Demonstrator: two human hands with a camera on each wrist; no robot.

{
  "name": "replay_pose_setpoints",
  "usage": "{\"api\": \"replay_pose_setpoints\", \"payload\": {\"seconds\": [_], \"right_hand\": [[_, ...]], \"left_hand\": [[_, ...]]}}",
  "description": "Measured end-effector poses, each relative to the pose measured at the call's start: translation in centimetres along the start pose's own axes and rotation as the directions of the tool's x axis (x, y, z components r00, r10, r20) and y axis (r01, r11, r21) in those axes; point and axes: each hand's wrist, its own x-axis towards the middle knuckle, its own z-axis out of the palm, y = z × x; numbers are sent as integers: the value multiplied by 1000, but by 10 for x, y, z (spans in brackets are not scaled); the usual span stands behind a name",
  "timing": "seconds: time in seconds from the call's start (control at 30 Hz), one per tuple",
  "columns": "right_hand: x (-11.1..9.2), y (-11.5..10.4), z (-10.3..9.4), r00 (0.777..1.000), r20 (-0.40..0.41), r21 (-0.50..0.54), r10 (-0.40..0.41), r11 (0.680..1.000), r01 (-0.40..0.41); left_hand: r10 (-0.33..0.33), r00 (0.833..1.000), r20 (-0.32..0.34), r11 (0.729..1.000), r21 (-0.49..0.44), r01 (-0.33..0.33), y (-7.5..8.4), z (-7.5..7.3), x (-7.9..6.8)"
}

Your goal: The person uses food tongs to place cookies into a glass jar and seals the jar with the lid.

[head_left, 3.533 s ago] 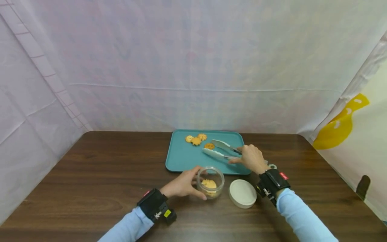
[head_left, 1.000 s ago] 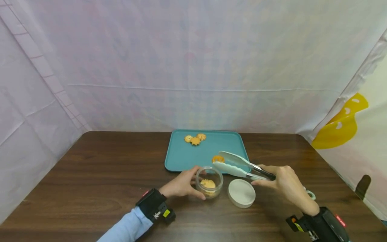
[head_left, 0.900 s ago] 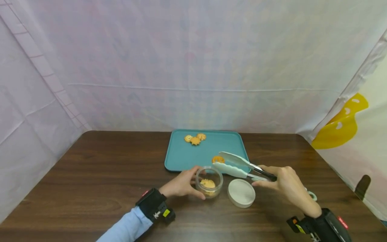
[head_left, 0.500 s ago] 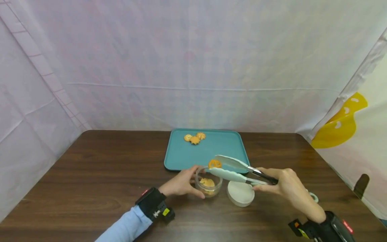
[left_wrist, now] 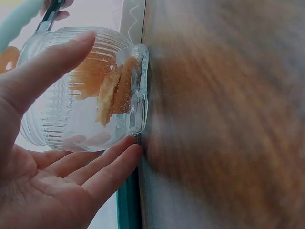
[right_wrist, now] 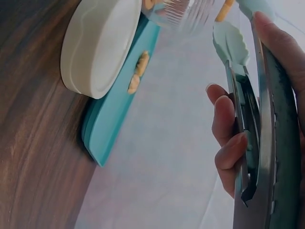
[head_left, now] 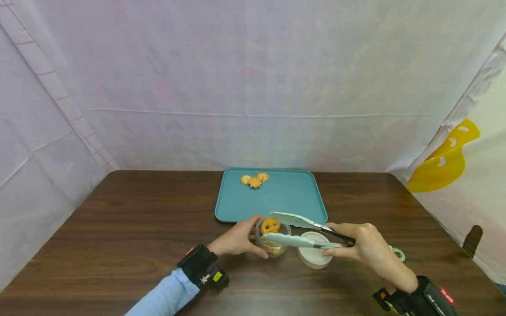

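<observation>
My left hand (head_left: 237, 239) wraps thumb and fingers around the side of a clear ribbed jar (head_left: 276, 251), which stands uncovered on the table. A few cookies (left_wrist: 112, 93) show through its wall in the left wrist view. In my right hand (head_left: 367, 246) are kitchen tongs (head_left: 290, 240) with pale green tips, spread slightly apart. Between those tips a pretzel-shaped cookie (head_left: 270, 226) hangs over the jar's mouth. Only the edge of this pretzel cookie (right_wrist: 225, 9) appears in the right wrist view. A white round lid (head_left: 314, 260) lies right of the jar, partly under the tongs.
Behind the jar, a teal tray (head_left: 272, 204) holds several cookies (head_left: 254, 182) clustered near its far left. All of it stands on a dark wooden table (head_left: 150, 219), with a pale cloth (head_left: 245, 87) hanging at the back edge.
My right hand and the tongs have carried the pretzel cookie from the tray, first toward me, then left over the jar. My left hand and the jar have stayed in place.
</observation>
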Motion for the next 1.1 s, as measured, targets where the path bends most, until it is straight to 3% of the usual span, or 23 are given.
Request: {"api": "replay_pose_setpoints", "payload": {"seconds": [0.5,1.1], "right_hand": [[2,0,12,1000,-7,-11,-14,1000,14],[0,2,14,1000,0,4,31,1000,-31]], "left_hand": [[5,1000,-6,1000,8,-5,0,-1,0],[-2,1000,-4,1000,22,2,-1,0,0]]}}
